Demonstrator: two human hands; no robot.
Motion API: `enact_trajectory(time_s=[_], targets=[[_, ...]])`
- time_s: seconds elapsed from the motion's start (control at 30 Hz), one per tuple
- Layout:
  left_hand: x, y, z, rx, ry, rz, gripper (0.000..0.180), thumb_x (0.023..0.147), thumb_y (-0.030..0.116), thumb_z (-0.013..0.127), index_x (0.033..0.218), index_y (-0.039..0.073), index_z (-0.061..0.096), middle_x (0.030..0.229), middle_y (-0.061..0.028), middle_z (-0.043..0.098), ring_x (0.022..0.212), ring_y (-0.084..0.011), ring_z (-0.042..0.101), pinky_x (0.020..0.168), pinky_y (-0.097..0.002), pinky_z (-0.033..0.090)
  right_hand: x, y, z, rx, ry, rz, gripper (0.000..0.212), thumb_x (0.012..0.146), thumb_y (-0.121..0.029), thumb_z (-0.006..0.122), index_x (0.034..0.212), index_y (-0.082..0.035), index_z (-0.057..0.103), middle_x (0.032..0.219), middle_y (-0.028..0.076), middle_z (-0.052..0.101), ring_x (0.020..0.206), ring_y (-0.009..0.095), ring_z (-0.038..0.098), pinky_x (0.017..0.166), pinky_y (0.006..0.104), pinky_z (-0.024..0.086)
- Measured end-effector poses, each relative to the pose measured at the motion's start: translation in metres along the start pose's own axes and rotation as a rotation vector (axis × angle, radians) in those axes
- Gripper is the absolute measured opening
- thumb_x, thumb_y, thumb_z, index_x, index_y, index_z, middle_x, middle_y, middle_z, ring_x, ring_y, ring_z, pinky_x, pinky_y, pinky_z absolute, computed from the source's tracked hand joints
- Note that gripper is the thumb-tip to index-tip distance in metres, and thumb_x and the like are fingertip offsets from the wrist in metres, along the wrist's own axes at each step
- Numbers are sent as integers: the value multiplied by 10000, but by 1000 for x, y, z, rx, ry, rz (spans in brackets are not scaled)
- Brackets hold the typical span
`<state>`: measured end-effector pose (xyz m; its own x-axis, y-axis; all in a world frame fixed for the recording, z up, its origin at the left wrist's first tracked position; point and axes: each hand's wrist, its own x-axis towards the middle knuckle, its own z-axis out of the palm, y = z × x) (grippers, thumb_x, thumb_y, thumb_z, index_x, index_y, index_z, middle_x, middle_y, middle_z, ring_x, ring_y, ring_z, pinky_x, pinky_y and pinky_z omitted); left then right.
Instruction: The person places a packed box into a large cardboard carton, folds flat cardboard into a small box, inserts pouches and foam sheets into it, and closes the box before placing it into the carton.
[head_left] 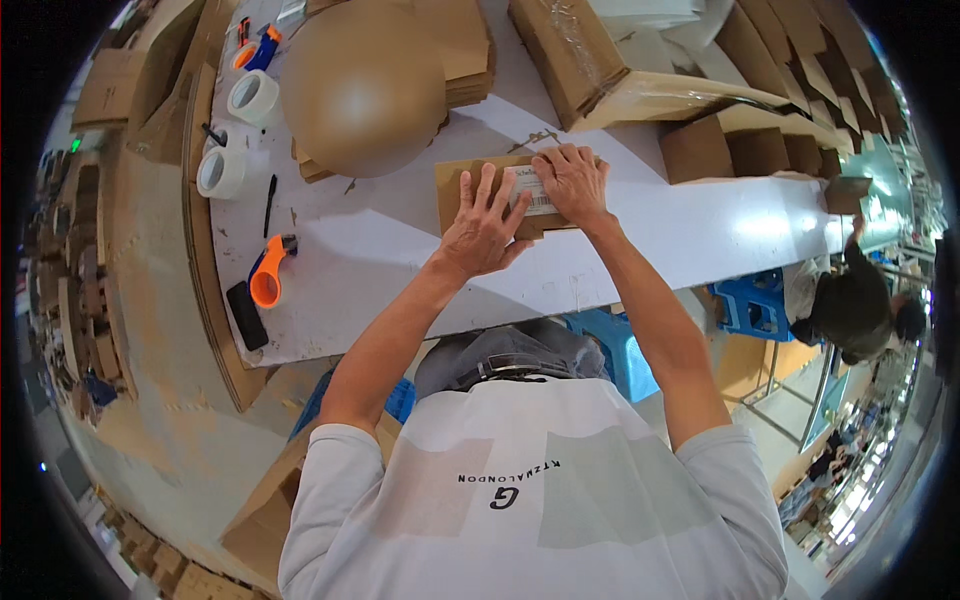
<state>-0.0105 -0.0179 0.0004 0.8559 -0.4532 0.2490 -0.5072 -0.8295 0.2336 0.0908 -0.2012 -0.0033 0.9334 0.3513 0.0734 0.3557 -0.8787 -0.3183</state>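
A small brown cardboard box (450,188) lies on the white table (370,240) in front of me. On its top face is a white printed label (540,203). My left hand (484,228) rests on the box's left part, palm down, fingers spread. My right hand (574,184) lies over the right part and the label's edge, its fingers bent slightly and pointing away from me. Both hands press on the box from above without wrapping round it. They cover part of its top, so its full outline is hidden.
To the left lie an orange tape dispenser (267,280), a black phone (246,316), a black pen (271,205) and tape rolls (253,98). Cardboard stacks (465,50) and a large open carton (570,60) stand at the back. A person (855,300) sits far right, near blue stools (752,303).
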Motion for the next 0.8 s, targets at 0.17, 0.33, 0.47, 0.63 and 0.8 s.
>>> enact_trajectory(time_s=[0.17,0.33,0.47,0.63,0.8], targets=[[7,-1,2,42,10,-5,648,837,477,667,1325,68,546,1431,-257,389,1354,-500,302,1038,-723,272,3,-4,-10,-30,-21,-6,303,946,-426,526,1088,-193,657,1083,9,618,1061,258,533,893,542,343],[10,-4,5,61,82,-42,595,807,454,706,1272,100,593,1427,-220,414,1359,-484,300,1051,-696,274,5,-4,-8,-19,22,-55,285,942,-411,533,1079,-191,652,1058,22,630,1046,267,546,879,546,354],[5,-9,-22,-56,-111,-186,833,672,483,802,1383,181,491,1488,-186,351,1389,-475,261,1111,-645,190,5,-5,7,-28,30,-258,208,922,-342,525,1041,-229,653,1017,33,634,1009,279,567,818,543,384],[-15,21,-31,-91,-257,-185,1123,533,529,847,1489,236,334,1528,-201,275,1402,-436,236,1125,-607,169,-17,7,-7,-66,-82,-466,299,926,-208,491,1184,-168,637,1097,67,655,1019,296,594,828,456,458],[-72,65,-33,-79,-215,-341,1195,444,468,867,1487,267,319,1397,-229,358,1256,-374,393,1016,-511,286,-33,-15,-3,114,-211,-716,319,973,-244,483,1226,-95,605,1084,104,659,994,315,598,795,456,477]])
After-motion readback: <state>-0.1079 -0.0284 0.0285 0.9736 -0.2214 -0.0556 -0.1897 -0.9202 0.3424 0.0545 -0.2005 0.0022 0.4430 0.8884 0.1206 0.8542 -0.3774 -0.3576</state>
